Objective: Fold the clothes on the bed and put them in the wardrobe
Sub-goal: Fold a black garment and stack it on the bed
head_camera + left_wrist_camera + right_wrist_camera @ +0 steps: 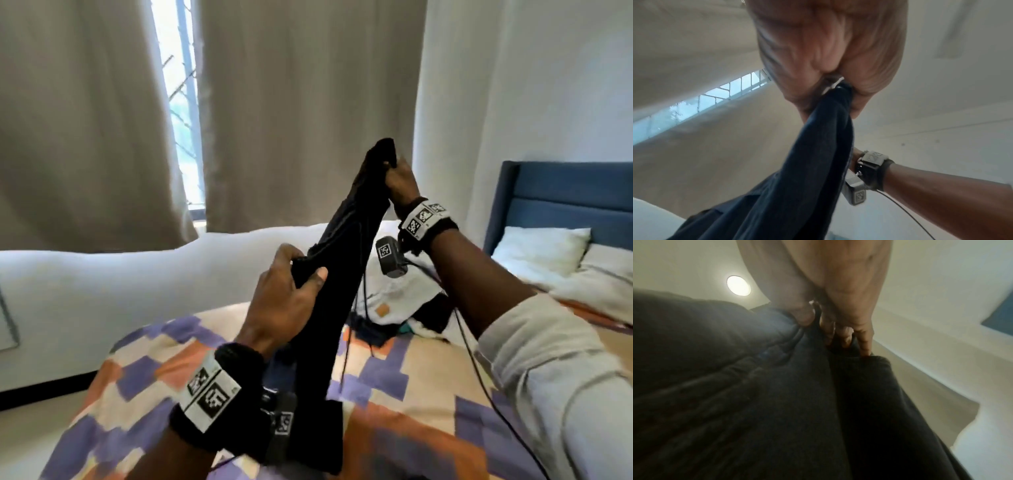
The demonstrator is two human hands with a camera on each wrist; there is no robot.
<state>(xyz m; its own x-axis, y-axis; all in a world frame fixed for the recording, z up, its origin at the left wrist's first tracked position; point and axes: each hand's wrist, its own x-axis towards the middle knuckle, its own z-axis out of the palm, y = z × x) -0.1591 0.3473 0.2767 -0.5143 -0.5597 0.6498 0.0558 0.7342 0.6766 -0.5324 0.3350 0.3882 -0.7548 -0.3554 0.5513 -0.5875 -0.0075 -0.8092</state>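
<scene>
— Behind everything hang beige curtains (298,113) with a strip of window (178,102) between them, and below is the bed (394,387) under a blocky purple, orange and cream cover. Where's the garment?

— Up in the air over the bed. The dark garment (329,281) runs as a slanted band between both hands, its lower end hanging down near the left wrist.

— How are the hands set?

— The right hand (402,181) is higher and further off, fingers curled round the garment's top end. The left hand (287,301) is lower and nearer, thumb over the front, fingers wrapped behind, gripping its middle.

— And the cloth?

— Nearly black from above, dark navy in the wrist views, bunched into long folds, with thin cords dangling. Beyond it a small pile of clothes (400,308) lies on the bed, near white pillows (541,250) and a blue headboard (565,195).
</scene>
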